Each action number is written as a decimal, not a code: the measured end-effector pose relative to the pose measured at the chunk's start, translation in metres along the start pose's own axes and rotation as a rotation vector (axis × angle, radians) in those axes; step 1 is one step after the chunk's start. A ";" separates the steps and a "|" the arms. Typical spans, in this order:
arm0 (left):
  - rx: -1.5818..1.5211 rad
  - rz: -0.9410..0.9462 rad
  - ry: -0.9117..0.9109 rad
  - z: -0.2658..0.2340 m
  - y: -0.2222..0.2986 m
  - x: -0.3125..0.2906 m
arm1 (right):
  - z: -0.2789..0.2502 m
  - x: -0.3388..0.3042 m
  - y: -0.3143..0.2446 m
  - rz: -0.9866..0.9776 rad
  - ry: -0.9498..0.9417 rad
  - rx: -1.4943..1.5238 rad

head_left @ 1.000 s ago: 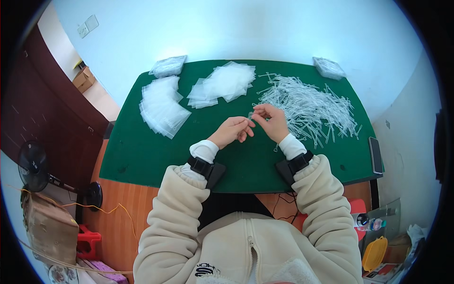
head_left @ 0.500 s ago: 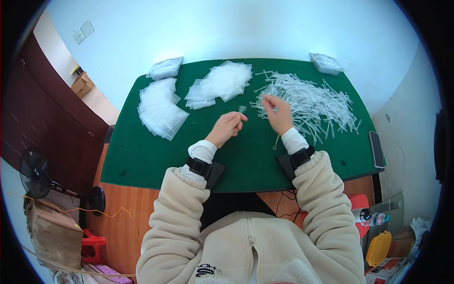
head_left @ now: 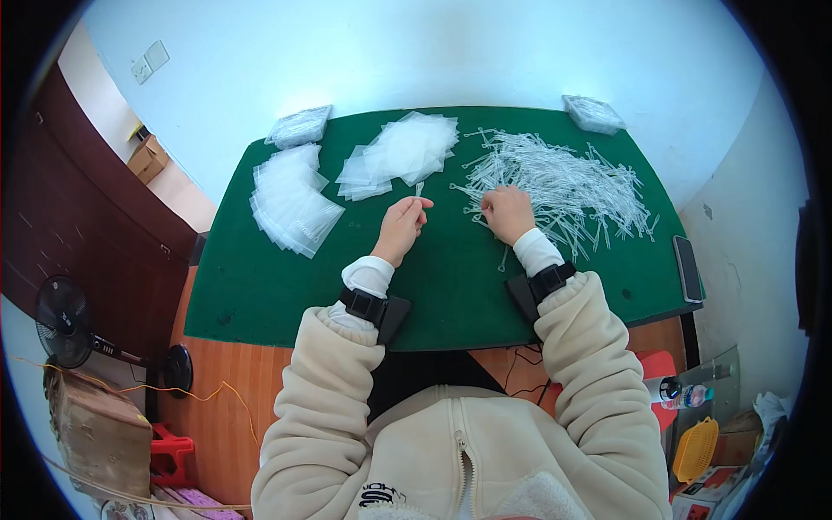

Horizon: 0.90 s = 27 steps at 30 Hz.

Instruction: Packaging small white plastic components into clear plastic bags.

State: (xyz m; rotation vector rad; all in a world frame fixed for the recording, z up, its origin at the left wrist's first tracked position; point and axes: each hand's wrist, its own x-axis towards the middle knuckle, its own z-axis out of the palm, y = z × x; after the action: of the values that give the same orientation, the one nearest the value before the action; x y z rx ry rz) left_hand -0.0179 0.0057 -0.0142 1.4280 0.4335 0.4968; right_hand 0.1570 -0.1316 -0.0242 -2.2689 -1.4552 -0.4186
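My left hand [head_left: 402, 229] is over the middle of the green table, closed in a pinch around a small clear plastic stick [head_left: 419, 189]. Its wider end pokes up past my fingertips; whether more than one is held is hard to tell. To the right, my right hand [head_left: 510, 214] is closed with fingertips down at the left edge of a large heap of clear plastic sticks [head_left: 576, 186] with looped ends. What those fingers grip is hidden. Clear flat plastic bags [head_left: 403, 147] lie overlapped beyond my left hand, and another fan of bags [head_left: 295, 204] lies farther left.
Wrapped clear packs stand at the table's back left [head_left: 299, 126] and back right [head_left: 594, 114] corners. A phone [head_left: 687, 269] lies on the right edge of the green table [head_left: 451, 303]. A fan [head_left: 65, 321] stands on the floor at left.
My left hand has moved a little left, its held stick now pointing up and away. My right hand has come down slightly onto the heap's left edge.
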 end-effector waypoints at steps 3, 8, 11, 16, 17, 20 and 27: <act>0.008 0.008 -0.011 0.000 -0.001 0.001 | -0.001 0.001 -0.001 -0.041 0.055 0.006; 0.042 0.007 -0.113 0.002 -0.002 0.000 | -0.014 0.002 -0.011 -0.032 -0.007 0.550; 0.120 0.017 -0.193 0.006 -0.002 -0.003 | -0.008 0.002 -0.023 -0.021 -0.108 0.965; 0.019 -0.140 -0.197 0.012 0.006 -0.006 | -0.018 -0.002 -0.026 0.020 -0.202 1.332; 0.022 -0.151 -0.223 0.012 0.007 -0.005 | -0.022 -0.002 -0.028 0.059 -0.216 1.352; 0.016 -0.167 -0.264 0.011 0.007 -0.008 | -0.015 -0.001 -0.030 0.025 -0.210 1.363; -0.033 -0.195 -0.338 0.015 0.010 -0.010 | -0.011 0.000 -0.027 0.062 -0.147 1.423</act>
State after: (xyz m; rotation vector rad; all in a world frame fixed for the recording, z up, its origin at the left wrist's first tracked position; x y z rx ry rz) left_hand -0.0186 -0.0116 -0.0032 1.3894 0.2859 0.1003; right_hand 0.1317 -0.1266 -0.0100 -1.1457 -1.0942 0.6532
